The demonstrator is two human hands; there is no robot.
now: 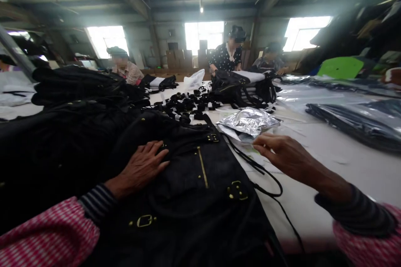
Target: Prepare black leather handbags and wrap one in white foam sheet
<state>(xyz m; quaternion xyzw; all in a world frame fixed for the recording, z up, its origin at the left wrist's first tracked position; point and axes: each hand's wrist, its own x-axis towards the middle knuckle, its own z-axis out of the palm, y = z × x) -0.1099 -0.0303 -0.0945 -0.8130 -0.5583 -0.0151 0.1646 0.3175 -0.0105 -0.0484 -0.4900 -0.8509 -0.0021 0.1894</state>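
My left hand (pixel 140 167) lies flat on a black bag (pixel 184 200), its fingers stretched out near a small metal fitting. The bag has a gold zipper (pixel 203 167), a gold buckle (pixel 144 220) and further gold fittings. My right hand (pixel 282 154) is over the white table to the right of the bag, thumb and fingers drawn together. Its fingertips are at the near edge of a shiny silver packet (pixel 252 121) with white sheets under it. Whatever the fingers may hold is too small or hidden to make out. Black cords (pixel 266 183) lie between the bag and this hand.
More black bags (pixel 78 87) are heaped on the left. Small black bundles with white bands (pixel 191 104) lie mid-table, beside a stack of bags (pixel 244 85). Plastic-wrapped dark items (pixel 357 123) rest on the white table (pixel 338 187). Several people work across the table.
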